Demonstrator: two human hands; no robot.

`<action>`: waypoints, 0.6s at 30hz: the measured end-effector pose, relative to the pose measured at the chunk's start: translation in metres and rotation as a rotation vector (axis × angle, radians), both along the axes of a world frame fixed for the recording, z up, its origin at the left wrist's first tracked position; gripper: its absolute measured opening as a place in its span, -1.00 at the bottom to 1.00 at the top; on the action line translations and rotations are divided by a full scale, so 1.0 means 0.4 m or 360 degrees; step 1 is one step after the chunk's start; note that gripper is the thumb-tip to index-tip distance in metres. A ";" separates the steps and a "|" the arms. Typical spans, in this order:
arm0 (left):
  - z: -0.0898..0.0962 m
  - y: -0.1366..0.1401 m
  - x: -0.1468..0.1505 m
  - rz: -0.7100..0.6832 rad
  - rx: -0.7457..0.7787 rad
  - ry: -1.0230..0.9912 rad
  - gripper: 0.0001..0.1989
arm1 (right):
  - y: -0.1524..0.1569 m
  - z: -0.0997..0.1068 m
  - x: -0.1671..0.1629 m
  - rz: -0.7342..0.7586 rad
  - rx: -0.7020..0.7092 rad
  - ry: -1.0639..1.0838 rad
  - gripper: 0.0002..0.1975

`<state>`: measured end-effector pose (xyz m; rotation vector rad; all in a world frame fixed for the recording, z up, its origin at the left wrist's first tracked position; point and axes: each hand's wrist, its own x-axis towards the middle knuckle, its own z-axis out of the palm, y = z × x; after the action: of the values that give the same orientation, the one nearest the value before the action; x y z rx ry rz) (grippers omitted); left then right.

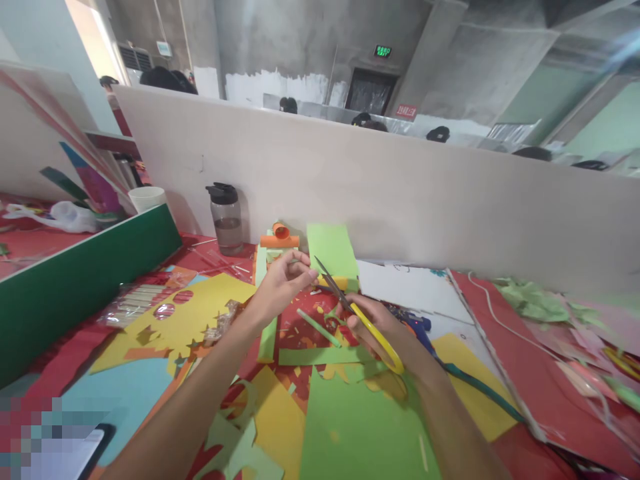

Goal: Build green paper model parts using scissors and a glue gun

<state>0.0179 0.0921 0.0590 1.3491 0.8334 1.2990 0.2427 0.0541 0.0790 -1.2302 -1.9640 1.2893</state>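
Note:
My right hand [373,323] grips a pair of scissors [377,337] with yellow handles, its dark blades pointing up and left toward my other hand. Fingers and thumb drawn together, my left hand [286,283] is just left of the blade tips; anything between them is too small to make out. Behind the scissors a light green paper sheet [333,247] leans against the board. Left of it stands an orange and pale green paper model [279,241]. Below my hands lie a light green strip [320,357], a thin green stick [319,328] and a larger green sheet [365,427].
A water bottle [226,220] stands at the white partition [375,193]. Cut yellow paper [200,307] and packaged sticks [137,303] lie left. A blue tool [420,325] and white board [410,287] are right. A green divider [90,280] edges the left; a phone [83,457] lies nearest.

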 end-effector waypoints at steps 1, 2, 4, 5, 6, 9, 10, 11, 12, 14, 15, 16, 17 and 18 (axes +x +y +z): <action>-0.002 0.000 0.002 0.0001 -0.0006 0.0019 -0.68 | -0.001 0.000 -0.002 -0.0010 -0.0006 0.0011 -0.48; -0.002 -0.001 0.004 0.0005 -0.0011 0.0051 -0.69 | -0.001 0.000 -0.003 -0.0017 -0.0016 0.0026 -0.48; 0.001 -0.007 0.011 0.0025 -0.0015 0.0107 -0.69 | -0.002 -0.003 -0.006 -0.0011 -0.0041 0.0067 -0.47; 0.004 -0.011 0.015 0.0036 -0.0019 0.0117 -0.69 | -0.002 -0.007 -0.008 -0.0004 -0.0049 0.0092 -0.47; 0.007 -0.015 0.019 0.0044 -0.0029 0.0113 -0.69 | -0.002 -0.011 -0.009 0.0003 -0.0056 0.0119 -0.46; 0.016 -0.026 0.032 0.0080 -0.0089 0.0036 -0.69 | -0.002 -0.027 -0.010 0.0028 -0.0067 0.0184 -0.43; 0.017 -0.028 0.036 0.0093 -0.0121 0.0015 -0.69 | -0.002 -0.032 -0.009 0.0032 -0.0064 0.0189 -0.41; 0.016 -0.029 0.039 0.0104 -0.0154 -0.0007 -0.69 | -0.002 -0.035 -0.009 0.0034 -0.0059 0.0185 -0.40; 0.014 -0.030 0.042 0.0109 -0.0184 -0.0034 -0.69 | -0.002 -0.038 -0.009 0.0033 -0.0047 0.0176 -0.38; 0.007 -0.029 0.046 0.0092 -0.0231 -0.0096 -0.69 | -0.004 -0.039 -0.009 0.0034 -0.0019 0.0162 -0.37; 0.003 -0.028 0.047 0.0077 -0.0240 -0.0128 -0.70 | -0.004 -0.038 -0.009 0.0036 -0.0009 0.0161 -0.38; -0.001 -0.027 0.048 0.0068 -0.0244 -0.0155 -0.70 | -0.005 -0.037 -0.010 0.0039 0.0000 0.0163 -0.38; -0.005 -0.025 0.049 0.0063 -0.0246 -0.0176 -0.71 | -0.005 -0.036 -0.010 0.0040 0.0006 0.0164 -0.39; -0.008 -0.024 0.050 0.0060 -0.0248 -0.0190 -0.71 | -0.005 -0.036 -0.011 0.0036 0.0009 0.0166 -0.40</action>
<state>0.0379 0.0823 0.0557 1.1275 0.8626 1.3024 0.2383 0.0521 0.0647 -1.1182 -1.9114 1.3304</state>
